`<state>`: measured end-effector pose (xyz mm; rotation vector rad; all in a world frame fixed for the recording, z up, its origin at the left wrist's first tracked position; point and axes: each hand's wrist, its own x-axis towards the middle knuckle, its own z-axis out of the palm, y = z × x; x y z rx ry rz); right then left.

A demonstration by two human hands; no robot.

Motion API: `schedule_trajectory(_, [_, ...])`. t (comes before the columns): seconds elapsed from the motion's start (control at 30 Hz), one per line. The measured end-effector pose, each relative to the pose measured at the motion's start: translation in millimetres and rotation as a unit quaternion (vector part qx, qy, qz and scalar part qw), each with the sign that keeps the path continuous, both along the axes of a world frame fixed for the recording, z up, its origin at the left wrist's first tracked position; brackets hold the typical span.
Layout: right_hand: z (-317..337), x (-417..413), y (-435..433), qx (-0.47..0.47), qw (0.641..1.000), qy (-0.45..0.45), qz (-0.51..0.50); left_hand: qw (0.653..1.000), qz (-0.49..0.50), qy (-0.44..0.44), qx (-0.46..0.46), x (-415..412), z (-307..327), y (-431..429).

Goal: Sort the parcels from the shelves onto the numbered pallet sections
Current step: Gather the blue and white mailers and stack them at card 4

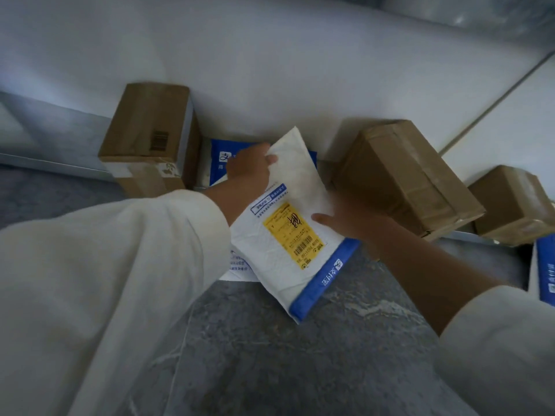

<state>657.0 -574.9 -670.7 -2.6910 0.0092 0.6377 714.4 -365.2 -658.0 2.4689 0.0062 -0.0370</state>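
Observation:
A white padded mailer with a blue end band and a yellow label is held tilted above the grey floor. My left hand pinches its upper left edge, thumb on top. My right hand grips its right side, thumb on the face and fingers hidden behind. Another white and blue mailer lies flat against the wall behind my left hand, mostly hidden. A further white parcel lies under the held mailer, mostly hidden.
A taped brown carton stands left by the white wall. Two more brown cartons sit to the right. A blue and white parcel shows at the right edge. Grey stone-pattern floor lies below.

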Motion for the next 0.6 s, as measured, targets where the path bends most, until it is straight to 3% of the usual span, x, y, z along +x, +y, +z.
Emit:
schedule_trajectory(0.23, [-16, 24, 11, 0.064, 0.984, -0.046, -0.158, 0.990, -0.056, -0.100, 0.077, 21, 16, -14])
schedule_trajectory(0.37, [-32, 20, 9, 0.172, 0.963, -0.013, -0.208, 0.990, 0.007, -0.084, 0.116, 16, -2, -2])
schedule_trajectory(0.47, [-42, 16, 7, 0.199, 0.954, -0.003, -0.224, 0.988, 0.068, -0.050, 0.128, -1, -23, 25])
schedule_trajectory(0.6, [-51, 14, 10, 0.221, 0.942, -0.013, -0.251, 0.986, 0.077, -0.041, 0.144, -23, -41, 50])
